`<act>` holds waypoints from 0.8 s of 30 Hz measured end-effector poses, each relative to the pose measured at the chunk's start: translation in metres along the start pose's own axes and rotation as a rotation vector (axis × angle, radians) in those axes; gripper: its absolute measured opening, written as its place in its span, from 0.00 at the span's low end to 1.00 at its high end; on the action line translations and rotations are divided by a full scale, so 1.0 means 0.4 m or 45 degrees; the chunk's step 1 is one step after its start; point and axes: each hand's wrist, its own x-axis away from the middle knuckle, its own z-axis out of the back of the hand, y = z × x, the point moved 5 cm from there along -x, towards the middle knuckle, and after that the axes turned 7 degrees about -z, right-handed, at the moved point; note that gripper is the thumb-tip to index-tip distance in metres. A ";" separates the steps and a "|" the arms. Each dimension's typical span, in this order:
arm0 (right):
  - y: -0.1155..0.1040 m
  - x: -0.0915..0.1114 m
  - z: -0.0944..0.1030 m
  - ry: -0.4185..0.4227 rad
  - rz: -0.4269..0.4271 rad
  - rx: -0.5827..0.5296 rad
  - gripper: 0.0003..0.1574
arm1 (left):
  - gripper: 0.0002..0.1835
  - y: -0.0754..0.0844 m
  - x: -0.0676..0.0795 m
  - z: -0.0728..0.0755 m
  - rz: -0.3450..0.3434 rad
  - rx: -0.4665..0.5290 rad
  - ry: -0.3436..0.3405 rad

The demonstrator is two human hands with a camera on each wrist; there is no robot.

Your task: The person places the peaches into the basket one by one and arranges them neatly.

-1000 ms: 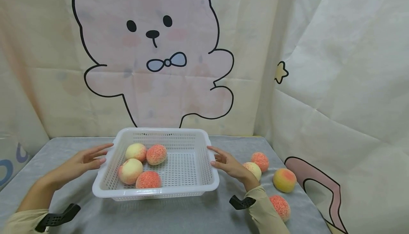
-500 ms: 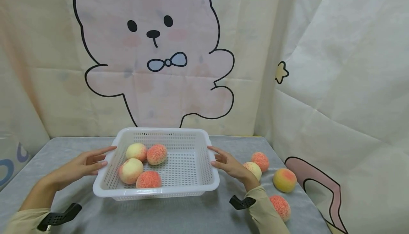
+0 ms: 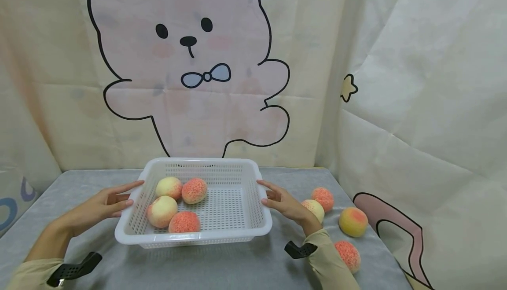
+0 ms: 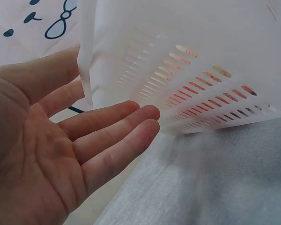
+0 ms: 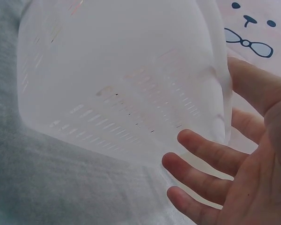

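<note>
A white plastic basket [image 3: 227, 236] with slotted walls stands on the grey cloth in the head view. Several peaches lie in its left half, among them a pale one [image 3: 162, 211] and a red speckled one [image 3: 194, 191]. My left hand [image 3: 93, 208] touches the basket's left rim with its fingertips. In the left wrist view, its fingers [image 4: 117, 136] stretch out beside the slotted wall, uncurled. My right hand [image 3: 287, 204] touches the right rim in the same way. Its lower fingers [image 5: 203, 152] spread loosely near the wall in the right wrist view.
Several more peaches lie right of the basket, near my right forearm: a yellow one [image 3: 353, 222], a red speckled one [image 3: 347, 256] and others behind. The grey table cloth [image 3: 190, 268] ends at a printed curtain [image 3: 237, 122] behind and on the right.
My left hand has moved slightly right, and its fingertips now meet the basket's left rim. The right hand, the basket and the peaches have stayed in place.
</note>
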 end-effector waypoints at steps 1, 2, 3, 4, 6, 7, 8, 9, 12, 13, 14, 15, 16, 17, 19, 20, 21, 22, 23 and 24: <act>-0.001 0.000 0.000 0.000 0.001 0.004 0.43 | 0.35 -0.001 0.000 0.000 0.007 -0.002 0.007; -0.002 0.001 0.001 0.002 -0.001 0.008 0.43 | 0.35 -0.001 0.000 -0.001 0.008 -0.002 0.011; -0.002 0.001 0.001 0.003 -0.001 0.012 0.43 | 0.36 0.000 0.001 -0.002 0.013 -0.001 0.017; -0.003 0.002 0.001 0.006 -0.001 0.020 0.43 | 0.36 0.000 0.001 -0.004 0.013 0.002 0.020; -0.003 0.003 0.002 0.010 -0.002 0.029 0.43 | 0.36 0.001 0.001 -0.006 0.007 0.006 0.022; -0.004 0.004 0.002 0.008 -0.001 0.029 0.43 | 0.36 0.001 0.001 -0.006 0.014 0.010 0.027; -0.005 0.005 0.001 0.002 0.004 0.025 0.44 | 0.37 0.002 0.002 -0.007 0.010 0.012 0.028; -0.008 0.005 0.000 -0.009 0.016 0.020 0.44 | 0.37 0.001 0.002 -0.007 0.009 0.016 0.029; -0.013 0.005 0.000 -0.038 0.038 0.012 0.44 | 0.36 0.000 0.003 -0.006 0.006 0.021 0.031; -0.015 0.006 0.000 -0.037 0.038 0.020 0.44 | 0.36 0.000 0.003 -0.006 0.000 0.023 0.029; -0.017 0.007 0.001 -0.034 0.036 0.031 0.44 | 0.36 0.000 0.004 -0.006 -0.002 0.023 0.028; -0.017 0.008 0.002 -0.021 0.025 0.045 0.44 | 0.36 0.000 0.004 -0.005 -0.005 0.022 0.028; -0.017 0.010 0.005 0.000 0.006 0.068 0.44 | 0.36 0.001 0.004 -0.005 -0.009 0.023 0.027; -0.017 0.012 0.007 0.025 -0.016 0.091 0.43 | 0.36 0.001 0.005 -0.005 -0.013 0.023 0.027; -0.017 0.019 0.012 0.072 -0.056 0.127 0.42 | 0.36 0.001 0.006 -0.004 -0.024 0.023 0.026; -0.016 0.022 0.015 0.091 -0.075 0.132 0.41 | 0.35 0.001 0.006 -0.004 -0.027 0.025 0.023; -0.016 0.027 0.018 0.110 -0.097 0.133 0.41 | 0.35 0.001 0.006 -0.004 -0.033 0.027 0.019; -0.016 0.031 0.021 0.122 -0.111 0.137 0.41 | 0.35 0.002 0.006 -0.005 -0.038 0.030 0.014; -0.017 0.036 0.024 0.132 -0.121 0.134 0.40 | 0.35 0.002 0.007 -0.005 -0.040 0.031 0.010; -0.019 0.042 0.027 0.137 -0.124 0.133 0.40 | 0.35 0.002 0.007 -0.005 -0.043 0.030 0.008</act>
